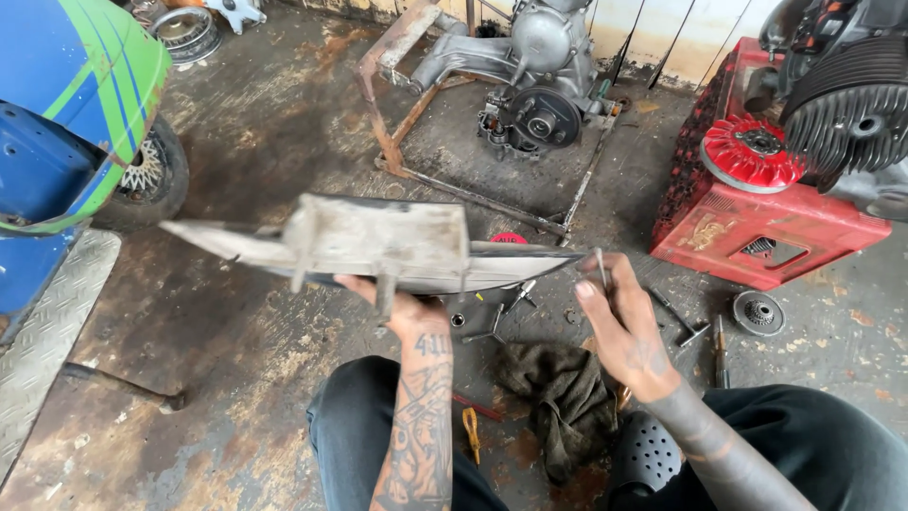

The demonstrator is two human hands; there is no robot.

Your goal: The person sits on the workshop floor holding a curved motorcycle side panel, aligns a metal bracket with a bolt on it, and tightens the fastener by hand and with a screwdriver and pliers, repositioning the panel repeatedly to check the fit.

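A long, dirty grey metal panel (378, 244) stretches across the middle of the frame, tapering to points at its left and right ends, with a boxy bracket on its near face. The left hand (402, 305) sits under its lower edge, just right of centre, fingers curled up behind the panel and gripping it from below, so the panel lies above and across that hand. The right hand (619, 322) is at centre right, just past the panel's right tip; its thumb and fingers pinch a thin metal pin (601, 268) that stands upright, close beside the tip. Whether pin and panel touch cannot be told.

Below the hands, on the stained concrete floor (246, 360), lie a dark crumpled rag (558, 393), a few small tools (497, 317) and a yellow-handled tool (471, 431) near the person's dark trousers. At upper centre an engine block (534, 85) rests in a rusty frame. A red crate (757, 222) at the right carries a red fan wheel (747, 151) and a finned cylinder (846, 118). A blue and green scooter body (66, 104) fills the upper left.
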